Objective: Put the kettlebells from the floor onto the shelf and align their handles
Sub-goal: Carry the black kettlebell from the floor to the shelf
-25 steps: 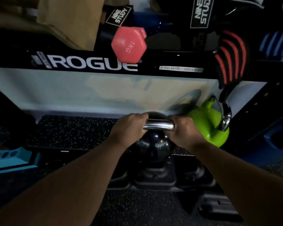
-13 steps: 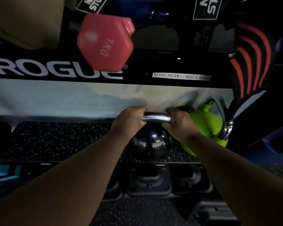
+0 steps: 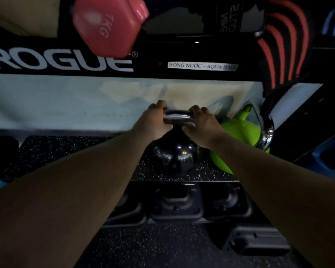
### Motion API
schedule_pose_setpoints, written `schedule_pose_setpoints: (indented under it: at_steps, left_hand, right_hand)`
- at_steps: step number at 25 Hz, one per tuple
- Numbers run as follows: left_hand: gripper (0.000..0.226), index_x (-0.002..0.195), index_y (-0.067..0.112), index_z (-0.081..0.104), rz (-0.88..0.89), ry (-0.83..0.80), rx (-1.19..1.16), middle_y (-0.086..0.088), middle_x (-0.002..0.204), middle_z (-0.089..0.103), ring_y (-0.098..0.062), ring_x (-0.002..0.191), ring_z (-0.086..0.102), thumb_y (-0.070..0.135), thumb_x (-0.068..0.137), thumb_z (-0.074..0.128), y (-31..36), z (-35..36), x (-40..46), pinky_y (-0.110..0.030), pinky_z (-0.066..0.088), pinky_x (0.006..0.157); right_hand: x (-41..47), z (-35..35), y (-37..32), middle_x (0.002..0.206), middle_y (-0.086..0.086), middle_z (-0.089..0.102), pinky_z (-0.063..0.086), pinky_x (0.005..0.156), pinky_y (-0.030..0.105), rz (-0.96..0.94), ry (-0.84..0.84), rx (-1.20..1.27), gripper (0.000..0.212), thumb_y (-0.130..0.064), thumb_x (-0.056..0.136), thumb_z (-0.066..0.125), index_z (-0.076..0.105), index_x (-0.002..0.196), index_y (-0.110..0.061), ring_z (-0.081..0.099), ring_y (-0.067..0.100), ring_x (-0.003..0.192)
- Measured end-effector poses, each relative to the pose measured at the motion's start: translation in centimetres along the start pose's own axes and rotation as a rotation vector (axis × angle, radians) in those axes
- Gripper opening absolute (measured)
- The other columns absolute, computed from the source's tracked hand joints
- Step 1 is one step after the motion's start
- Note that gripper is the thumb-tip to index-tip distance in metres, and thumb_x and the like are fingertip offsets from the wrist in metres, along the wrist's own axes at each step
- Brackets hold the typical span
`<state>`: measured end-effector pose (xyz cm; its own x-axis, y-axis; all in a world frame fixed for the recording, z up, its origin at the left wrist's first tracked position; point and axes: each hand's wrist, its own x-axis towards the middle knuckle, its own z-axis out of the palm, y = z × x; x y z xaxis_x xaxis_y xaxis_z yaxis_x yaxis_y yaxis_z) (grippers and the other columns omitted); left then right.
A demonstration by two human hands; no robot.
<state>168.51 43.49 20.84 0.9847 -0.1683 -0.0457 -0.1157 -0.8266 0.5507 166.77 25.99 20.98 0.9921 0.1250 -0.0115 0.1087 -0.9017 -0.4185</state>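
Partly, both hands (image 3: 182, 122) hide the black kettlebell's (image 3: 174, 155) handle.

Light: dim, murky overall
Glare: bright spots on the black kettlebell (image 3: 173, 155)
Blur: pink dumbbell (image 3: 106, 26) above it smeared
Edges: wide-angle bending

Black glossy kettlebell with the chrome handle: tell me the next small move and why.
Probably turn the black glossy kettlebell a little, then let go. It appears to sit on the speckled rubber shelf, both the left hand and right hand on its chrome handle, while the green kettlebell beside it carries its handle at a different angle.
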Motion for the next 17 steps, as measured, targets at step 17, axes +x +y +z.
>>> schedule_pose_setpoints:
  at_steps: [17]
  left_hand:
    - [0.050, 0.135, 0.022, 0.052, 0.032, -0.202, 0.284, -0.004, 0.136, 0.057, -0.022, 0.118, 0.056, 0.021, 0.087, 0.066, 0.3, -3.8, -26.2, -0.039, 0.048, 0.096]
  right_hand:
    - [-23.6, -2.7, -5.2, 0.126, 0.006, 0.058, 0.045, 0.097, 0.045, -0.239, -0.094, 0.018, 0.049, -0.043, 0.084, 0.059, 0.049, 0.129, -0.029, 0.054, 0.031, 0.115]
